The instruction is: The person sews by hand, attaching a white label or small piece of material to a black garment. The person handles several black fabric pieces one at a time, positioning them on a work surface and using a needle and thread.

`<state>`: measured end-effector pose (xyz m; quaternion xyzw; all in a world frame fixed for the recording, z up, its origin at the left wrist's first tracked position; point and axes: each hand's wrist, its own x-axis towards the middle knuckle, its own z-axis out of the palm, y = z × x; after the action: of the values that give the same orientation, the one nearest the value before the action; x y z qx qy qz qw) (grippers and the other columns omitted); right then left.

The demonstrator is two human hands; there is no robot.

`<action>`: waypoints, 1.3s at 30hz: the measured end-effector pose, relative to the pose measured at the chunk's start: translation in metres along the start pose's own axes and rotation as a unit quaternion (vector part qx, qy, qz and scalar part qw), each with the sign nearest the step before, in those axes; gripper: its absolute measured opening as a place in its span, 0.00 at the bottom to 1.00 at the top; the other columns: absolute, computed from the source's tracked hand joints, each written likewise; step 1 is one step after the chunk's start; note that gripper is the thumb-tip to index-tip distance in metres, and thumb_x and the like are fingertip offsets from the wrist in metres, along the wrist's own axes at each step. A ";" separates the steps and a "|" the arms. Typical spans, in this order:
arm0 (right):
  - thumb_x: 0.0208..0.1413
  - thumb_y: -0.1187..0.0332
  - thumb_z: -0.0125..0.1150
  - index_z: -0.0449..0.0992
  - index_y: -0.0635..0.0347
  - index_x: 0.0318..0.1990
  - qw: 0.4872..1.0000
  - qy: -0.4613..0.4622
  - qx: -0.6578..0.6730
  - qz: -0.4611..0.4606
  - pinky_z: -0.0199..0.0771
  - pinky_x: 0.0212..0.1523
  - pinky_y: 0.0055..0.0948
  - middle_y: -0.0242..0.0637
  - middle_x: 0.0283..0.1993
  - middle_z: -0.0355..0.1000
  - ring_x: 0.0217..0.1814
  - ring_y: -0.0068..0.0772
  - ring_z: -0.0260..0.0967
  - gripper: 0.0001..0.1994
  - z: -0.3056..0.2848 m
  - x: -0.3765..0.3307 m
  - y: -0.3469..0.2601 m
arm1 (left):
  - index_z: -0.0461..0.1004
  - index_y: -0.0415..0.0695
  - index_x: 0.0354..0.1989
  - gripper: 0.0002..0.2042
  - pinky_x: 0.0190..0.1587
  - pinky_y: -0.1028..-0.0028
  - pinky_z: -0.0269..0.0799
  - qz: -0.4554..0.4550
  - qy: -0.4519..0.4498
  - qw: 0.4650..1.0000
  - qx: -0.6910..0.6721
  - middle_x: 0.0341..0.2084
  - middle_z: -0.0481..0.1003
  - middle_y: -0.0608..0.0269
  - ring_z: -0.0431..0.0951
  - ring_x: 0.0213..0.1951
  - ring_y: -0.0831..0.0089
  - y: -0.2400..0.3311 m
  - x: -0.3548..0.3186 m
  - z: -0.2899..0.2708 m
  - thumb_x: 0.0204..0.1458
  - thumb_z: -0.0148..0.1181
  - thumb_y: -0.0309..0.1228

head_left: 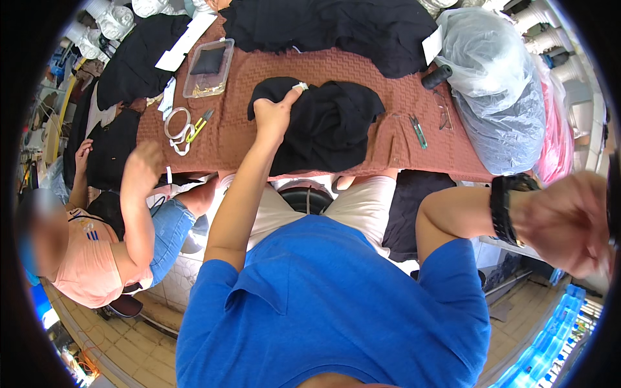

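Observation:
A piece of black cloth (323, 123) lies bunched on the brown-covered table in front of me. My left hand (273, 118) grips its left part, thumb on top and fingers mostly hidden beneath or behind the fabric. By the thumb tip, a small white tag-like piece (300, 86) shows at the cloth's upper edge. Far from the cloth, my right hand (561, 223) is raised out to the right, a black watch strap on its wrist. Its fingers are curled together and somewhat blurred; anything between them is too small to make out.
Thread snips (418, 132), glasses (444, 111) and a black thread spool (436, 77) lie on the right. Yellow-handled snips (199, 126), a tape roll (177, 123) and a clear box (208, 68) sit left. A stuffed plastic bag (498, 90) stands at right; another person (97, 258) works at left.

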<state>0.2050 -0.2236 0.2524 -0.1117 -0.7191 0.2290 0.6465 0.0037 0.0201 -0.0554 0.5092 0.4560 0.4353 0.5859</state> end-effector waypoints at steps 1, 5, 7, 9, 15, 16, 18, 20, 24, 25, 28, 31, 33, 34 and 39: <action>0.61 0.80 0.56 0.73 0.61 0.44 0.990 0.099 -0.097 0.001 0.77 0.35 0.21 0.35 0.39 0.73 0.36 0.25 0.73 0.06 0.018 -0.014 0.018 | 0.81 0.28 0.35 0.15 0.36 0.75 0.78 -0.064 -0.032 0.993 -0.092 0.33 0.83 0.56 0.82 0.31 0.74 0.007 -0.002 0.001 0.51 0.72 0.31; 0.58 0.80 0.64 0.78 0.64 0.44 0.921 0.187 -0.242 0.243 0.77 0.34 0.17 0.34 0.38 0.74 0.38 0.26 0.79 0.07 0.061 -0.057 0.135 | 0.79 0.31 0.47 0.16 0.46 0.75 0.80 -0.169 -0.129 0.946 -0.247 0.42 0.82 0.56 0.83 0.41 0.72 0.025 -0.009 -0.014 0.53 0.70 0.29; 0.55 0.80 0.65 0.80 0.65 0.39 0.904 0.123 -0.322 0.254 0.70 0.28 0.21 0.33 0.32 0.72 0.30 0.22 0.73 0.05 0.054 -0.093 0.191 | 0.79 0.32 0.47 0.16 0.49 0.75 0.78 -0.178 -0.148 0.936 -0.266 0.42 0.82 0.56 0.83 0.43 0.72 0.034 -0.014 -0.014 0.53 0.70 0.29; 0.53 0.80 0.67 0.82 0.66 0.38 0.875 0.112 -0.385 0.272 0.67 0.26 0.25 0.34 0.29 0.69 0.25 0.23 0.67 0.05 0.060 -0.114 0.219 | 0.79 0.33 0.48 0.16 0.52 0.76 0.76 -0.186 -0.151 0.933 -0.269 0.43 0.81 0.56 0.82 0.45 0.72 0.040 -0.018 -0.015 0.53 0.70 0.29; 0.52 0.80 0.68 0.83 0.65 0.39 0.866 0.132 -0.408 0.256 0.65 0.25 0.27 0.35 0.28 0.65 0.24 0.26 0.64 0.07 0.067 -0.131 0.245 | 0.79 0.28 0.47 0.18 0.56 0.75 0.71 -0.144 -0.109 0.960 -0.214 0.43 0.80 0.54 0.80 0.47 0.74 0.047 -0.027 -0.015 0.53 0.71 0.30; 0.52 0.80 0.69 0.84 0.64 0.40 0.866 0.134 -0.412 0.249 0.65 0.25 0.25 0.33 0.27 0.66 0.24 0.23 0.64 0.08 0.066 -0.132 0.248 | 0.79 0.28 0.46 0.18 0.56 0.75 0.71 -0.136 -0.106 0.961 -0.215 0.43 0.80 0.54 0.80 0.47 0.74 0.048 -0.028 -0.014 0.53 0.71 0.29; 0.52 0.80 0.68 0.84 0.64 0.40 0.865 0.131 -0.415 0.249 0.65 0.25 0.25 0.33 0.28 0.66 0.24 0.24 0.65 0.08 0.065 -0.133 0.249 | 0.78 0.26 0.45 0.18 0.55 0.75 0.72 -0.118 -0.098 0.964 -0.217 0.43 0.80 0.53 0.80 0.47 0.73 0.049 -0.030 -0.012 0.52 0.72 0.29; 0.52 0.80 0.67 0.83 0.66 0.40 0.863 0.124 -0.414 0.262 0.67 0.26 0.29 0.37 0.30 0.66 0.25 0.31 0.66 0.07 0.066 -0.133 0.248 | 0.78 0.25 0.45 0.18 0.55 0.75 0.72 -0.113 -0.101 0.964 -0.219 0.43 0.80 0.52 0.80 0.46 0.73 0.047 -0.029 -0.012 0.52 0.72 0.29; 0.51 0.81 0.67 0.83 0.66 0.40 0.860 0.121 -0.416 0.270 0.68 0.27 0.29 0.38 0.30 0.66 0.26 0.32 0.67 0.09 0.065 -0.134 0.247 | 0.78 0.25 0.46 0.18 0.54 0.75 0.73 -0.084 -0.090 0.971 -0.204 0.44 0.81 0.51 0.81 0.46 0.73 0.051 -0.033 -0.007 0.52 0.72 0.28; 0.51 0.81 0.67 0.83 0.66 0.40 0.859 0.118 -0.418 0.269 0.69 0.27 0.30 0.38 0.30 0.66 0.26 0.32 0.68 0.09 0.064 -0.135 0.247 | 0.78 0.25 0.46 0.18 0.53 0.75 0.74 -0.079 -0.088 0.972 -0.202 0.44 0.81 0.51 0.81 0.46 0.73 0.050 -0.033 -0.007 0.52 0.72 0.28; 0.50 0.81 0.66 0.83 0.67 0.40 0.859 0.114 -0.418 0.271 0.69 0.27 0.30 0.39 0.30 0.67 0.26 0.33 0.68 0.09 0.063 -0.134 0.246 | 0.79 0.26 0.46 0.18 0.53 0.76 0.74 -0.061 -0.084 0.975 -0.197 0.45 0.81 0.51 0.82 0.46 0.73 0.049 -0.034 -0.005 0.52 0.72 0.27; 0.50 0.81 0.65 0.83 0.67 0.40 0.859 0.111 -0.415 0.279 0.70 0.28 0.31 0.40 0.31 0.68 0.26 0.35 0.69 0.09 0.062 -0.136 0.248 | 0.80 0.27 0.44 0.16 0.51 0.77 0.75 -0.039 -0.075 0.978 -0.192 0.43 0.82 0.53 0.82 0.44 0.74 0.044 -0.033 -0.002 0.52 0.72 0.27; 0.50 0.81 0.65 0.83 0.67 0.39 0.856 0.102 -0.418 0.287 0.71 0.28 0.33 0.41 0.31 0.68 0.26 0.37 0.70 0.08 0.062 -0.136 0.249 | 0.81 0.28 0.41 0.14 0.48 0.77 0.75 -0.030 -0.061 0.982 -0.178 0.40 0.82 0.54 0.82 0.41 0.76 0.038 -0.031 -0.001 0.52 0.71 0.26; 0.50 0.81 0.65 0.83 0.68 0.39 0.853 0.093 -0.422 0.292 0.71 0.29 0.34 0.42 0.31 0.68 0.26 0.39 0.70 0.08 0.061 -0.136 0.249 | 0.82 0.29 0.40 0.12 0.45 0.77 0.75 -0.026 -0.055 0.987 -0.149 0.38 0.83 0.56 0.81 0.40 0.78 0.032 -0.029 -0.002 0.52 0.71 0.26; 0.51 0.80 0.63 0.82 0.69 0.38 0.833 0.038 -0.464 0.299 0.75 0.34 0.42 0.46 0.34 0.70 0.30 0.49 0.72 0.06 0.058 -0.138 0.253 | 0.83 0.30 0.38 0.09 0.41 0.79 0.75 0.057 -0.018 0.998 -0.007 0.35 0.83 0.60 0.81 0.36 0.79 0.033 -0.032 0.002 0.53 0.71 0.26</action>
<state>0.1329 -0.0776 0.0078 -0.6165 -0.6477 0.0461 0.4453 -0.0029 -0.0083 -0.0191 0.5381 0.4121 0.4621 0.5719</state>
